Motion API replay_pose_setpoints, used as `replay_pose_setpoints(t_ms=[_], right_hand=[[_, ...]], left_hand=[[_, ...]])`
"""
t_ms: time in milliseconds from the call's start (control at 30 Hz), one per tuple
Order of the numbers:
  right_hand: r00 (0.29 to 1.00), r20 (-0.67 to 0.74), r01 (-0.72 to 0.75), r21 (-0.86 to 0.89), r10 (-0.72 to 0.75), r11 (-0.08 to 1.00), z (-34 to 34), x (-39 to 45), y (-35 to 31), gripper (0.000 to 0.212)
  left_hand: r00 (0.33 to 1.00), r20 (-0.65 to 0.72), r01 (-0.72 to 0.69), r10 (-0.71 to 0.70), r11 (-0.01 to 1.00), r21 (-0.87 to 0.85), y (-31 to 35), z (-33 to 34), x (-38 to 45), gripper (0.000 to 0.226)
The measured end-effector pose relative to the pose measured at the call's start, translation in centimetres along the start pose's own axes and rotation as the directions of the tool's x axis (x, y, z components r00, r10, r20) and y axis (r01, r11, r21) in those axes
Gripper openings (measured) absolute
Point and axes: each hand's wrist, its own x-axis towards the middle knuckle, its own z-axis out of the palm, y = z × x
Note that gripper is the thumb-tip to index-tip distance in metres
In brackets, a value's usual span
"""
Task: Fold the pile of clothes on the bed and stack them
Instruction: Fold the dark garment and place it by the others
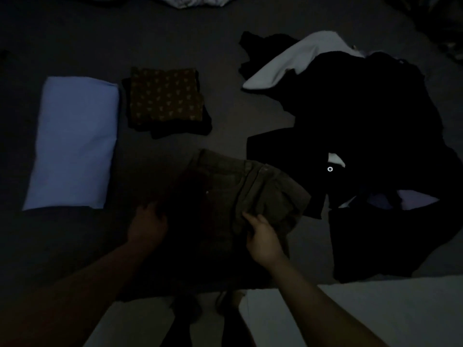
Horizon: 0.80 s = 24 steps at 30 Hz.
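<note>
Dim light here, but the work is plain enough: olive trousers (240, 186) lie at the near edge of the bed (175, 33), waistband turned toward the right side. The right hand (263, 236) has its grip pinching a fold of that cloth near the waistband. The left hand (147, 226) rests on the darker half of the garment; its fingers look loosely spread, though shadow makes that hard to confirm.

Toward the left edge, a folded pale blue piece (72, 144) lies flat, and just beside it sits a patterned brown folded item (165, 96) on top of something dark, so a stack is begun. By my reckoning roughly a third is done. On the right side a dark heap (363, 126) with a white garment (288, 63) tangled in it awaits folding.
</note>
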Motion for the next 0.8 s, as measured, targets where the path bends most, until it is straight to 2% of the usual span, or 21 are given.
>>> replay_pose_setpoints(t_ms=[67,133,167,200,233,267,300,333,367,400,433,500,567,600,667,733,767,800], right_hand=[[0.982,0.157,0.115,-0.068,-0.103,0.991,0.2,0.0,-1.9,0.057],[0.908,0.387,0.192,-0.044,-0.16,0.98,-0.1,0.0,-2.6,0.054],[0.867,0.476,0.165,0.006,-0.148,0.986,-0.7,0.0,-2.8,0.054],[0.853,0.501,0.123,0.074,-0.144,0.99,-1.4,0.0,-2.9,0.052],[0.887,0.436,0.106,0.126,-0.151,0.986,-2.4,0.2,-2.7,0.049],[0.956,0.249,0.129,0.124,-0.156,0.984,-3.5,0.6,-2.2,0.044],[0.99,-0.017,0.143,0.057,-0.143,0.988,-4.8,1.2,-1.2,0.038],[0.951,-0.281,0.128,-0.02,-0.129,0.992,-6.1,1.8,0.1,0.035],[0.884,-0.457,0.068,-0.093,-0.103,0.993,-7.2,2.5,1.6,0.038],[0.851,-0.522,-0.018,-0.129,-0.052,0.992,-8.1,3.2,3.2,0.047],[0.873,-0.487,-0.101,-0.118,0.031,0.988,-8.6,3.8,4.7,0.059],[0.943,-0.286,-0.182,-0.018,0.17,0.983,-9.0,4.8,6.7,0.074],[0.968,-0.11,-0.219,0.073,0.226,0.973,-9.1,5.8,7.9,0.07],[0.971,-0.062,-0.227,0.05,0.23,0.973,-9.2,6.2,8.2,0.065],[0.978,-0.032,-0.209,-0.122,0.207,0.97,-9.5,6.9,8.5,0.057],[0.985,0.051,-0.146,-0.259,0.165,0.955,-10.2,6.9,8.0,0.055],[0.984,0.108,-0.098,-0.321,0.139,0.942,-10.8,6.6,7.6,0.058],[0.982,0.164,-0.023,-0.377,0.091,0.926,-11.6,6.1,7.1,0.061]], left_hand=[[0.997,-0.045,-0.057,0.064,0.988,0.144,2.2,0.2,0.3,0.039],[0.979,-0.107,-0.141,0.173,0.956,0.258,4.9,0.2,1.0,0.041],[0.957,-0.137,-0.211,0.257,0.937,0.278,6.4,0.0,1.2,0.041],[0.927,-0.153,-0.288,0.343,0.91,0.299,8.0,-0.3,1.4,0.043],[0.894,-0.136,-0.361,0.428,0.865,0.348,9.5,-0.4,1.9,0.046],[0.867,-0.073,-0.429,0.493,0.813,0.394,10.8,-0.7,2.7,0.05],[0.838,0.009,-0.491,0.545,0.747,0.448,12.1,-0.8,3.8,0.056],[0.807,0.103,-0.551,0.581,0.68,0.484,13.3,-0.8,5.1,0.062],[0.785,0.197,-0.596,0.587,0.63,0.498,14.4,-0.8,6.3,0.07],[0.769,0.296,-0.63,0.566,0.593,0.501,15.3,-0.8,7.3,0.077],[0.76,0.381,-0.647,0.526,0.563,0.514,15.9,-0.7,8.2,0.081],[0.765,0.472,-0.644,0.439,0.544,0.538,16.4,-0.1,9.7,0.085],[0.786,0.498,-0.612,0.367,0.575,0.543,16.0,-0.1,10.2,0.083],[0.796,0.498,-0.597,0.345,0.584,0.55,15.4,-0.1,10.4,0.079],[0.807,0.467,-0.589,0.363,0.565,0.578,14.6,-0.4,10.5,0.069],[0.774,0.45,-0.625,0.445,0.421,0.658,14.1,-1.3,9.9,0.058],[0.744,0.45,-0.652,0.494,0.386,0.653,13.9,-1.7,9.9,0.051],[0.689,0.48,-0.693,0.543,0.298,0.657,13.5,-2.3,9.7,0.045]])
